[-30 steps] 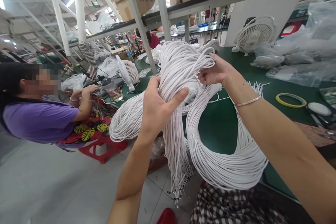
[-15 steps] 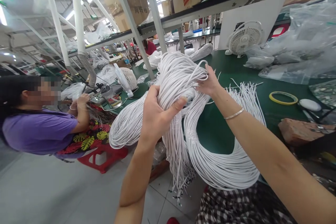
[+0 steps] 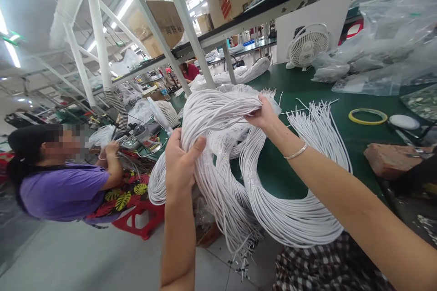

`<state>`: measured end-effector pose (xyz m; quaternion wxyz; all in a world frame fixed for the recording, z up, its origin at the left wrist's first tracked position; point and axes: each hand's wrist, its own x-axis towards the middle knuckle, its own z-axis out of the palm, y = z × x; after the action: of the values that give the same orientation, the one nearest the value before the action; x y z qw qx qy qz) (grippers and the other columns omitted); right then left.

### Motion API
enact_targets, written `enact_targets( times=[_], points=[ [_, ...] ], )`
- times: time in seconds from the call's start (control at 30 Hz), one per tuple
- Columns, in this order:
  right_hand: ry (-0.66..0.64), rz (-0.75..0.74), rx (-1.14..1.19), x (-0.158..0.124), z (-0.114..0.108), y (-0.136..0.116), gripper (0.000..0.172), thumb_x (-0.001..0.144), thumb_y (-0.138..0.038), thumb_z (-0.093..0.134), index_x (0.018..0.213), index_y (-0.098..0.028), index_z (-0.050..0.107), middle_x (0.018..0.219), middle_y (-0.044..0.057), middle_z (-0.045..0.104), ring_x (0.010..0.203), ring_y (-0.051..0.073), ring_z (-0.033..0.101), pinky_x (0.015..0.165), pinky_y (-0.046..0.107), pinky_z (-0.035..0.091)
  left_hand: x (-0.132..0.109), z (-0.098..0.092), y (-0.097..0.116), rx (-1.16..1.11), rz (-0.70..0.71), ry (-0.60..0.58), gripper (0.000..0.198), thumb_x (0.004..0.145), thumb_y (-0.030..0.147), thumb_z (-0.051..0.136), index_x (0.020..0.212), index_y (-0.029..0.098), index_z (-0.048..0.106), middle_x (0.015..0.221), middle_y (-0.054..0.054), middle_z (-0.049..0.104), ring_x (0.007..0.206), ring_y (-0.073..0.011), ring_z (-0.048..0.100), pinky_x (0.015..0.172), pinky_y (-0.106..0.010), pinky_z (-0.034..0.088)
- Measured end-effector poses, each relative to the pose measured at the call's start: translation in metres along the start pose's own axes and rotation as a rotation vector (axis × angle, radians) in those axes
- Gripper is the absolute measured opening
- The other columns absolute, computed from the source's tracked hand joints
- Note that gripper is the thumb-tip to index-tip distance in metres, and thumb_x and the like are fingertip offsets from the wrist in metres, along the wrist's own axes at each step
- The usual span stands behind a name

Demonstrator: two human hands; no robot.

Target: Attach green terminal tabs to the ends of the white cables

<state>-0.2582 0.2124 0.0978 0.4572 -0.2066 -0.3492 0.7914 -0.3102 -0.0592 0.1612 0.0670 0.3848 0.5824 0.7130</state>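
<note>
A thick bundle of white cables [image 3: 218, 109] is held up in front of me, its lower ends hanging past the table edge. My left hand [image 3: 184, 157] is wrapped round the bundle's left bend, thumb on top. My right hand [image 3: 261, 113] grips the bundle's right end, fingers partly hidden behind it. Below and right, another white cable bundle [image 3: 290, 218] curves over the table edge, its cut ends spread on the green table [image 3: 283, 168]. More white cable loops [image 3: 157, 184] lie at the left, partly behind my left hand.
A person in a purple shirt [image 3: 68, 188] works at the left on a red stool [image 3: 145, 220]. Yellow tape roll [image 3: 368, 117], brick [image 3: 384, 159], white fan [image 3: 309, 45] and plastic bags [image 3: 382, 54] are on the right. A shelf [image 3: 290, 0] crosses above.
My left hand has moved left and down with the bundle. The bundle is now stretched wider between my hands, and my right hand sits slightly lower and further left. The view has shifted.
</note>
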Motion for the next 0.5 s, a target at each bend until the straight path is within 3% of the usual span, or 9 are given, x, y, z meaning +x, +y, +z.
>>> enact_targets(
  times=[0.2, 0.33, 0.5],
  points=[
    [0.023, 0.003, -0.325, -0.024, -0.021, 0.033, 0.033, 0.096, -0.044, 0.054, 0.111, -0.016, 0.061, 0.105, 0.006, 0.065, 0.086, 0.016, 0.065, 0.077, 0.036, 0.056, 0.007, -0.008, -0.008, -0.076, -0.052, 0.080, 0.046, 0.063, 0.050, 0.084, 0.089, 0.017, 0.063, 0.066, 0.003, 0.058, 0.060, -0.0150, 0.061, 0.057, -0.026, 0.050],
    [0.104, -0.136, -0.643, -0.043, -0.043, 0.060, 0.031, 0.095, -0.039, 0.057, 0.117, -0.017, 0.060, 0.117, 0.008, 0.063, 0.100, 0.020, 0.064, 0.086, 0.041, 0.055, 0.009, -0.004, -0.008, -0.093, -0.060, 0.127, 0.045, 0.063, 0.054, 0.083, 0.081, 0.020, 0.059, 0.059, 0.006, 0.055, 0.046, -0.0112, 0.052, 0.049, -0.027, 0.047],
    [0.070, -0.327, -1.079, -0.052, -0.054, 0.064, 0.035, 0.094, -0.035, 0.060, 0.124, -0.018, 0.057, 0.130, 0.010, 0.057, 0.113, 0.024, 0.059, 0.095, 0.048, 0.051, 0.004, 0.001, -0.004, -0.077, -0.061, 0.116, 0.038, 0.068, 0.048, 0.082, 0.083, 0.021, 0.059, 0.061, 0.005, 0.055, 0.044, -0.0120, 0.051, 0.050, -0.031, 0.047]
  ],
)
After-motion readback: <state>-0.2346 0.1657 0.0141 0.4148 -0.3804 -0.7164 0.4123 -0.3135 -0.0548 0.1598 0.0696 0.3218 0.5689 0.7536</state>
